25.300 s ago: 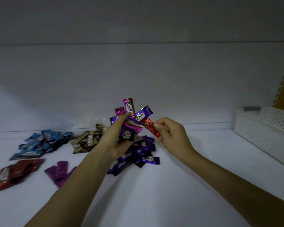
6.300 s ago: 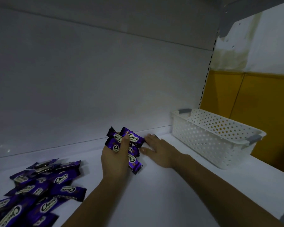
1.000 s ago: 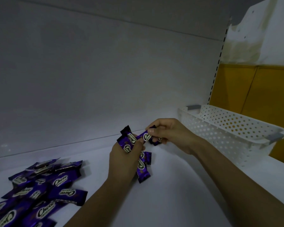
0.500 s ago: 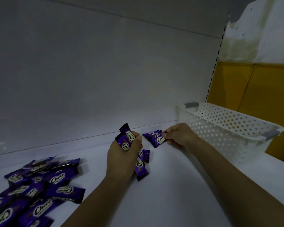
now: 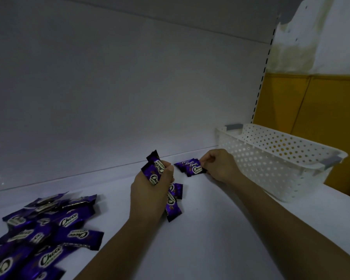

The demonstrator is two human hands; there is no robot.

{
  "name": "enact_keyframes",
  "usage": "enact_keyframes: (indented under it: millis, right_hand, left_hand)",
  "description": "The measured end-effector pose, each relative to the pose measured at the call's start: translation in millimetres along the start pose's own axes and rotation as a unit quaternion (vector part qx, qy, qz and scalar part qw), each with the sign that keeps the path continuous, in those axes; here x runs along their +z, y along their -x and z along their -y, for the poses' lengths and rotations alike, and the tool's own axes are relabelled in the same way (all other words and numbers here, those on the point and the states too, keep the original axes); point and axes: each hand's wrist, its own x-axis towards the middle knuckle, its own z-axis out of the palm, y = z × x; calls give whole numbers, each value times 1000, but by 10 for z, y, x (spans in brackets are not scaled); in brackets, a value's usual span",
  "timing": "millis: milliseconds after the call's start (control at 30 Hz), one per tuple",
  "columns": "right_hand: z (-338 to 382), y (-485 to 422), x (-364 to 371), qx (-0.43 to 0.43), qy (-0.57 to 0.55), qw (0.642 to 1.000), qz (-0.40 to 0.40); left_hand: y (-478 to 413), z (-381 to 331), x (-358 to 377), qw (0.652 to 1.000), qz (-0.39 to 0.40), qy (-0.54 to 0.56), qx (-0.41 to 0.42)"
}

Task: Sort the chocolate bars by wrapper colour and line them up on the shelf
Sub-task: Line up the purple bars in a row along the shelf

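**A:** What is the left hand [image 5: 150,190] doing?

**B:** It sits just left of the middle of the frame. Its fingers are curled tight round a bunch of purple foil-wrapped chocolate bars [image 5: 152,171]. Two bar ends stick up above the knuckles, and more hang out below the palm towards the flat white shelf board [image 5: 210,239].

**A:** And the right hand [image 5: 218,166]?

**B:** It is a little right of centre, low on the shelf board, with its fingers bent. Thumb and forefinger pinch the right end of the front bar in a small group of purple bars [image 5: 191,168]. That group lies overlapping on the board, near the seam with the pale back panel [image 5: 129,87]. It lies between the two hands.

**A:** Are there other bars?

**B:** Yes, a loose pile of purple bars [image 5: 49,225] fills the lower left corner. They are heaped at mixed angles, with "Choco" lettering visible on several.

**A:** What is on the right?

**B:** A white perforated plastic basket with grey handles [image 5: 271,158] stands just beyond the right wrist. I cannot tell what is inside it. A mustard-yellow panel [image 5: 311,108] shows behind it.
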Motion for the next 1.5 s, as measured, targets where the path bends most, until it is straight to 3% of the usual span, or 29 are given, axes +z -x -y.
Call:
enact_keyframes:
  millis: [67,133,200,233,333,400,600,767,967,1133,1300,1500]
  right_hand:
    - [35,20,0,-18,0,999,-40]
    - [161,65,-40,-21,-118,992,-39]
    - [343,143,-112,-13,-266,962,66]
    - [419,179,-136,-28,-285,949,132]
    - [576,305,-111,-83,-255,919,289]
    - [612,348,-67,-107,-225,913,323]
    - [551,249,-136,-32,-338,907,248]
    - [460,181,-241,-20,-351,890,292]
    - [409,148,-329,-56,-212,926,307]
    - [253,22,-402,-10,-124,987,102]
    - [159,9,-397,22,-23,985,167]
    - [44,-28,-295,19,-9,992,125]
  left_hand:
    - [6,1,9,1000,9,4,-4]
    - [23,-12,19,999,31,15,-7]
    - [33,-28,17,999,45,24,-10]
    - [33,-33,7,999,47,23,-13]
    - [21,-22,-13,998,54,4,-15]
    - [26,-20,-13,998,69,-6,-5]
    - [6,11,5,998,54,-32,3]
    - [-13,8,21,999,38,-18,-6]
    - [-8,-1,10,999,32,-27,9]
    - [-11,16,15,999,36,-16,-10]
    - [-16,10,21,999,43,-24,3]
    - [-1,4,26,999,47,-25,5]
